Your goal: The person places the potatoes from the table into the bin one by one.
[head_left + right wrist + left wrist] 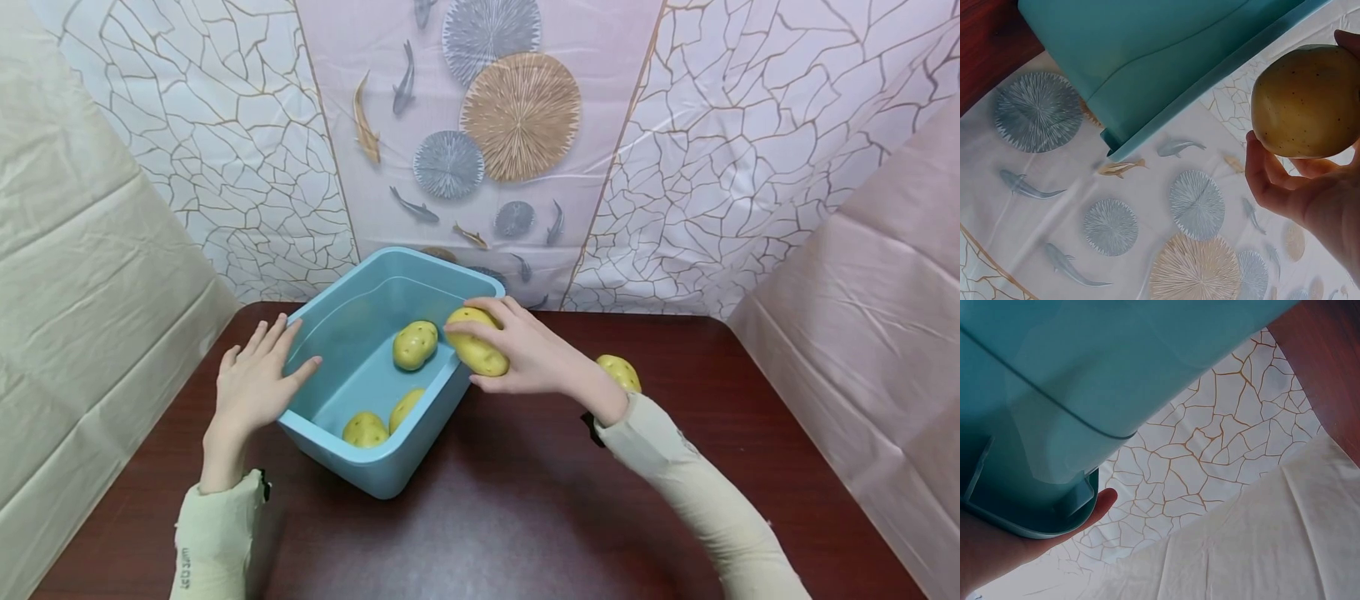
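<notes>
A yellow potato [477, 342] is gripped by my right hand [528, 348] over the right rim of a blue plastic bin [438, 417]. The right wrist view shows the same potato [1307, 103] between thumb and fingers, with the bin wall [1147, 69] beside it. My left hand [255, 379] rests on the bin's left rim with its fingers spread out straight. Inside the bin lie three potatoes: one near the middle [415, 345], and two at the near end, a round one [365, 430] and one partly hidden by the right wall [406, 408].
Another potato [619, 372] lies on the dark red-brown table [517, 517], partly hidden behind my right wrist. Patterned cloth [262, 125] hangs behind the table, and plain beige cloth [90, 275] hangs at its left side.
</notes>
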The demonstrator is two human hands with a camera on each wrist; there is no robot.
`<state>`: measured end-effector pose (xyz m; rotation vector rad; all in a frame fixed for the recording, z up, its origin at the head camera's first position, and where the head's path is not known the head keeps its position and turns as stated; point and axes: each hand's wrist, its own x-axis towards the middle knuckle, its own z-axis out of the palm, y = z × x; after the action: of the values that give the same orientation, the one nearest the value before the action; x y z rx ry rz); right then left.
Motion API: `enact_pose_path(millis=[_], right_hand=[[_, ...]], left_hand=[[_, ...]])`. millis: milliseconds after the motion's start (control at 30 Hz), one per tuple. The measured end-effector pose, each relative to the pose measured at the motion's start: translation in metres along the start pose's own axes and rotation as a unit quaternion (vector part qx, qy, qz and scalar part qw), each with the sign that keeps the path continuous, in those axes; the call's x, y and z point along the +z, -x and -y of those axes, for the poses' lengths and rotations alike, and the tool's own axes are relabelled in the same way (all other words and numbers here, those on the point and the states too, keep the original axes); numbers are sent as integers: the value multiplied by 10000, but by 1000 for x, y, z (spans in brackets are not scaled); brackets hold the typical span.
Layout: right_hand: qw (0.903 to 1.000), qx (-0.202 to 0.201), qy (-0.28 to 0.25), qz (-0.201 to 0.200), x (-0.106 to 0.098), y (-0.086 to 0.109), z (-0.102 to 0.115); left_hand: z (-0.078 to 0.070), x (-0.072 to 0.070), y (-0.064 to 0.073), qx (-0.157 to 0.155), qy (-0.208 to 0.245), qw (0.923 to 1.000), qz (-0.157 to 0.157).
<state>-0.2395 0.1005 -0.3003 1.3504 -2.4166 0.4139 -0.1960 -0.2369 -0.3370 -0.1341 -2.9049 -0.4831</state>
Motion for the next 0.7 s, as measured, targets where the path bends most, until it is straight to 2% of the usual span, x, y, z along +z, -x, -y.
enact_pose_path(millis=[700], right_hand=[[9996, -140, 257, 23, -3, -24, 4]], left_hand=[[1, 2, -1, 7, -10, 10000, -16]])
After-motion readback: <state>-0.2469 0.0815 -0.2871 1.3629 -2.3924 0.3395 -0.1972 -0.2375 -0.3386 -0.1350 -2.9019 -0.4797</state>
